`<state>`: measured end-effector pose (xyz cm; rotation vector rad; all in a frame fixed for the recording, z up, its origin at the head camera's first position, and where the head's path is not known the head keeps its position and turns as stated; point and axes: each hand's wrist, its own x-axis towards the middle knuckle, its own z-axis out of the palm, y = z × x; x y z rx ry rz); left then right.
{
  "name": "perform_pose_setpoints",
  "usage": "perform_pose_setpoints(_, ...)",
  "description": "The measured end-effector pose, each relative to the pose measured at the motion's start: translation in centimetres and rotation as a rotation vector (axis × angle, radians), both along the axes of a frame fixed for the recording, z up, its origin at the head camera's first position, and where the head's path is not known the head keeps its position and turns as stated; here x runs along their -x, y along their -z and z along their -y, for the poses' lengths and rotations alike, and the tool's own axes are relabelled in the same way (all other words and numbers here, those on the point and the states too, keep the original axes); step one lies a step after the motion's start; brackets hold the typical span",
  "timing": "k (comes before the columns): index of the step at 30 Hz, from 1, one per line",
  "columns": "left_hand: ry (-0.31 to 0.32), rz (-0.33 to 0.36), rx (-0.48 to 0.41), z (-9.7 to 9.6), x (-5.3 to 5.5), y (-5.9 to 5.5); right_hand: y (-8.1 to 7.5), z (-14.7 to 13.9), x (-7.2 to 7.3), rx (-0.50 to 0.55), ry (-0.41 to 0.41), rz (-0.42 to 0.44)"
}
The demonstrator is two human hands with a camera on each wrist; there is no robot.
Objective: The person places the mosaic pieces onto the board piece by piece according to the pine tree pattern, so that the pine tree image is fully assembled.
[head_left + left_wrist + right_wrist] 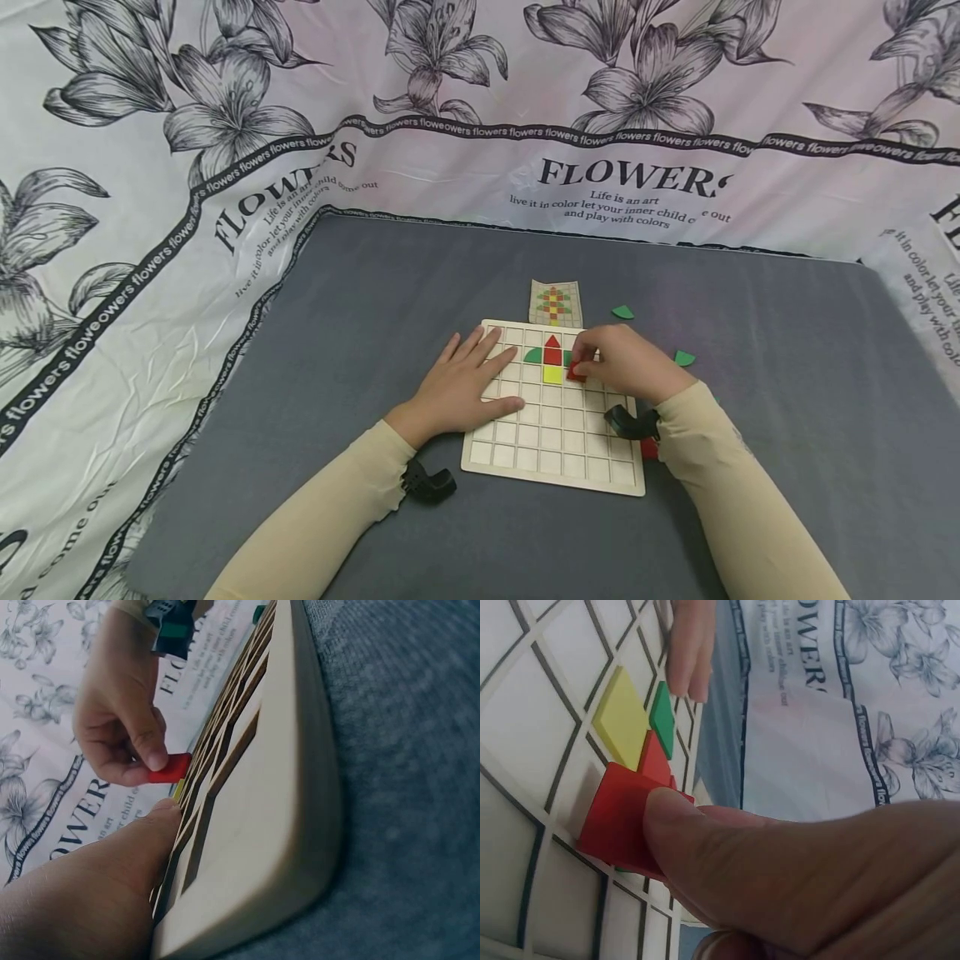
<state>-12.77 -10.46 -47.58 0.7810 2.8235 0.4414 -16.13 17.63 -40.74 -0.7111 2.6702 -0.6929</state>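
Observation:
A pale wooden grid board lies on the grey table. My left hand rests on its left side with fingers spread. Between thumb and fingers, my right hand pinches a red square tile, tilted over a cell right of the yellow square tile. Above the yellow tile sit another red square and a red triangle. A green quarter-round tile lies left of that red square. Another green tile on its right is partly hidden by my right hand.
A pattern card with a coloured tile design lies behind the board. Loose green tiles lie to the right of it. Red pieces show beside the board, partly under the right wrist. A flower-printed cloth surrounds the table.

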Motion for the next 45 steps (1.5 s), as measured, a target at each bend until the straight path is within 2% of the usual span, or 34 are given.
perform_pose_setpoints(10, 0.000, 0.005, -0.008, 0.0, 0.1, 0.0, 1.0, 0.1, 0.0, 0.035, -0.066, -0.033)
perform_pose_setpoints(18, 0.003, -0.001, 0.002, 0.0, 0.1, 0.1, 1.3, 0.1, -0.2, 0.035, -0.071, -0.077)
perform_pose_setpoints(24, 0.007, -0.010, 0.001, -0.1, 0.2, 0.1, 1.2, 0.0, -0.4, 0.045, -0.057, -0.061)
perform_pose_setpoints(36, -0.003, -0.013, 0.001, -0.1, 0.1, 0.5, 1.0, -1.3, -0.9, 0.033, 0.023, -0.002)
perform_pose_setpoints(45, -0.005, -0.007, -0.017, 0.0, 0.0, 0.4, 0.8, -3.4, -1.5, 0.007, 0.029, -0.038)
